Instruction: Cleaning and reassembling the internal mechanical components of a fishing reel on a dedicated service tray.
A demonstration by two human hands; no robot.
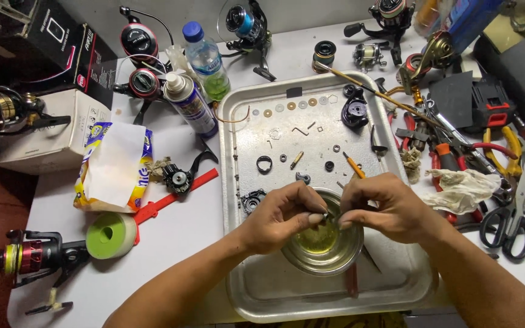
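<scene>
Low in the frame's centre, both hands meet over a steel bowl (pixel 326 246) of yellowish liquid standing on the tray (pixel 256 291). The left hand (pixel 277 215) and right hand (pixel 384 206) each pinch, fingertips closed, one small part (pixel 329 214) between them just above the liquid; its shape is too hidden to tell. It looks tiny, light and rigid, probably slick with liquid, so it is best gripped by its edges with fingertips. Washers and screws lie in the tray's upper half.
</scene>
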